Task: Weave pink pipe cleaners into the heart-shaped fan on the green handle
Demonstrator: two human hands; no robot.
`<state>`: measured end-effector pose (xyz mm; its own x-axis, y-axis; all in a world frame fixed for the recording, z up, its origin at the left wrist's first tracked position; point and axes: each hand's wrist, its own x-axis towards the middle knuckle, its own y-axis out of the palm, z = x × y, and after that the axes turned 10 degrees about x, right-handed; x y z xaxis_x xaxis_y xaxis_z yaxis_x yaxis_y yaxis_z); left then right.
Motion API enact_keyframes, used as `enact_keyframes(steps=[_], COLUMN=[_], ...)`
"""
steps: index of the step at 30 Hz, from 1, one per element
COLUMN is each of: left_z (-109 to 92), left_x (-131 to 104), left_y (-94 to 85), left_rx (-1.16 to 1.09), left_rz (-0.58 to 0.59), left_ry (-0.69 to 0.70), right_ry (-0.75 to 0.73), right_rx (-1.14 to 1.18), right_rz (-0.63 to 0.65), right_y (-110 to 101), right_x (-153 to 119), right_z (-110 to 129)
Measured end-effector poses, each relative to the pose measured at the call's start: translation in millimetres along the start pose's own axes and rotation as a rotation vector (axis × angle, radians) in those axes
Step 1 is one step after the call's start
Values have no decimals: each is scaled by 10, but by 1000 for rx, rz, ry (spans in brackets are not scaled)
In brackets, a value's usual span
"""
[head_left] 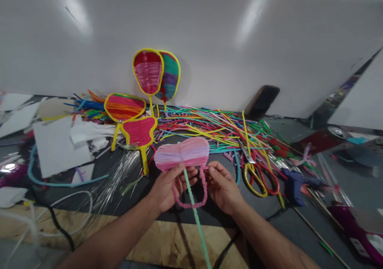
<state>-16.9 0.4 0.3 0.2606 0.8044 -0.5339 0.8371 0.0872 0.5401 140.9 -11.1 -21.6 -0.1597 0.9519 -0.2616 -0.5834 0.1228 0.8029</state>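
My left hand (167,187) grips a small panel of pink and lilac pipe cleaners (183,151), its thumb on the lower edge. From the panel's underside hangs a loop of twisted pink pipe cleaner (191,206). A long mint-green twisted pipe cleaner (197,221) runs from under my left thumb toward me, crossing the loop. At the panel's lower right corner, my right hand (224,187) pinches a short pink pipe cleaner end (206,167) between thumb and fingers. Its other fingers are curled.
Several yellow-edged fan shapes (148,71) stand or lie beyond my hands. A pile of loose pipe cleaners (197,121) spreads behind the panel. To the right are scissors (254,181), a blue glue gun (295,187) and a phone (263,101) leaning on the white board (209,42).
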Motion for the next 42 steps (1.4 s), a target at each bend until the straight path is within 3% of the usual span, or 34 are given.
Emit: enact_keyframes(steps=[7, 11, 15, 18, 20, 23, 28, 31, 36, 39, 42], left_z=[14, 2, -141, -345, -495, -697, -881, -869, -822, -827, -832], left_x=[3, 8, 61, 101, 81, -66, -455, -573, -505, -421, -354], left_y=[-18, -39, -103, -195, -241, -186, 277, 520, 588, 561, 545], left_rx=[8, 28, -1, 102, 259, 744, 1840, 2193, 2363, 2351, 2306], left_rz=[-12, 66, 72, 78, 49, 94, 363, 387, 330, 399, 486], left_ry=[6, 55, 193, 330, 516, 705, 957, 1032, 1011, 987, 951], right_ry=[22, -12, -50, -36, 11, 97, 113, 63, -73, -132, -85], right_rx=[-42, -31, -7, -20, -65, -140, -188, -186, -347, -487, -497], right_rz=[62, 63, 70, 112, 168, 271, 353, 363, 350, 339, 342], right_y=[-3, -12, 11, 42, 53, 50, 41, 49, 67, 78, 93], right_x=[15, 23, 13, -20, -49, -83, -101, -97, -100, -113, -123], right_z=[2, 29, 112, 149, 137, 84, 37, 51, 109, 162, 207])
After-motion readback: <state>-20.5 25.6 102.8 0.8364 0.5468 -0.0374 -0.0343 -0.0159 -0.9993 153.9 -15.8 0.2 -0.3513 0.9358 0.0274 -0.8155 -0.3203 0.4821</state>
